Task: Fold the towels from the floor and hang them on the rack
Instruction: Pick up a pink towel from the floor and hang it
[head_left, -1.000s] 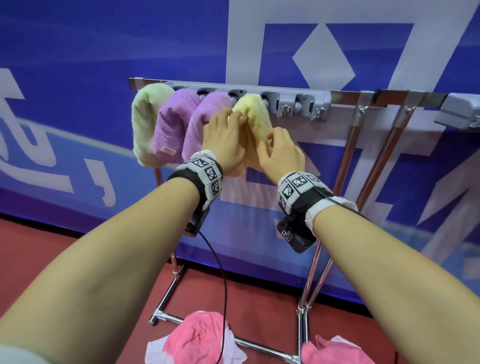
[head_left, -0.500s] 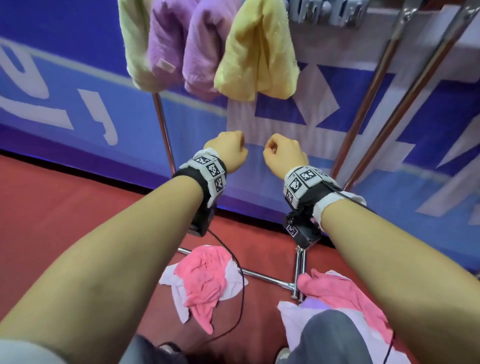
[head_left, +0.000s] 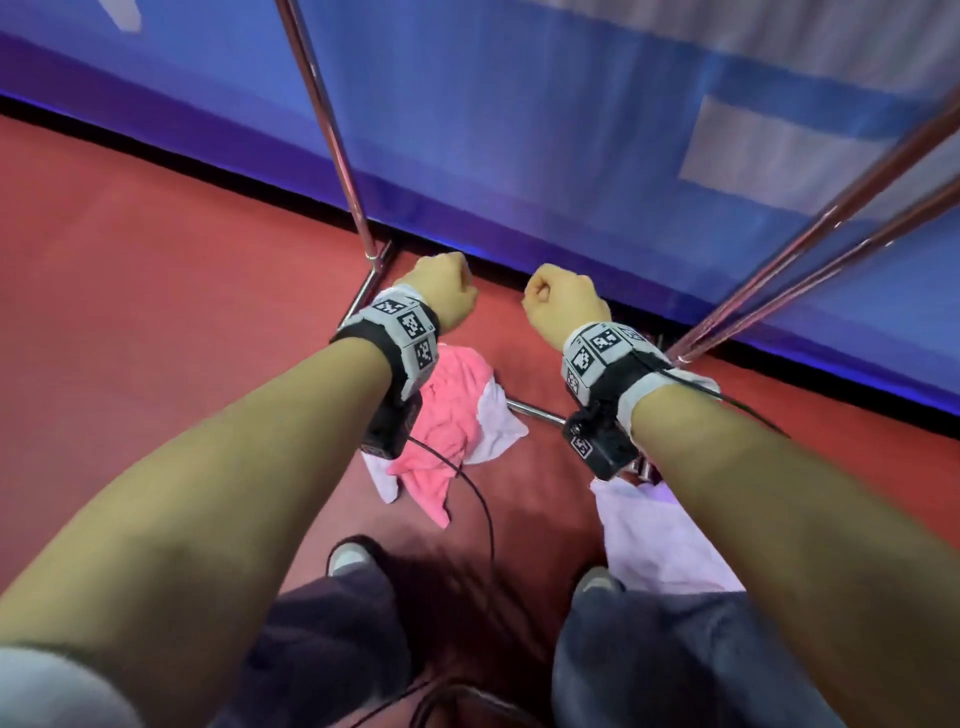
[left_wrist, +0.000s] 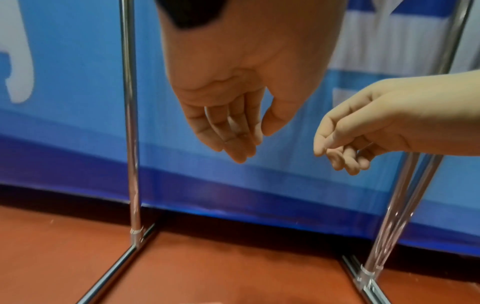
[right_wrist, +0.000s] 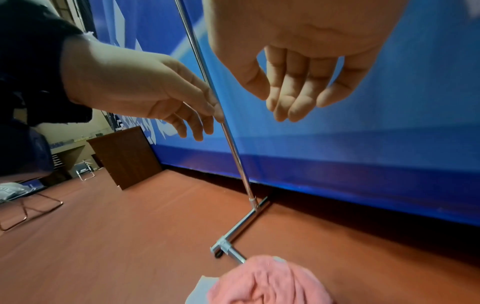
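Note:
A crumpled pink towel (head_left: 447, 431) lies on a white towel (head_left: 498, 426) on the red floor, over the rack's base bar, just below my left wrist. The right wrist view shows the same pink towel (right_wrist: 267, 283) at its bottom edge. A pale lavender-white towel (head_left: 654, 535) lies by my right foot, partly hidden by my right forearm. My left hand (head_left: 441, 291) and right hand (head_left: 563, 301) hang side by side above the floor, fingers loosely curled, holding nothing. The wrist views show the left hand (left_wrist: 233, 127) and right hand (right_wrist: 298, 82) empty. The rack's top and hung towels are out of view.
The rack's left pole (head_left: 332, 130) and right poles (head_left: 810, 249) rise in front of a blue banner wall (head_left: 519, 130). A wrist cable (head_left: 483, 499) dangles over the floor. My shoes (head_left: 348, 558) stand near the towels. A brown cabinet (right_wrist: 124, 156) stands far left.
Both hands let go of the yellow towel on the rack and dropped down, empty. The head view tilted from the rack top to the floor towels.

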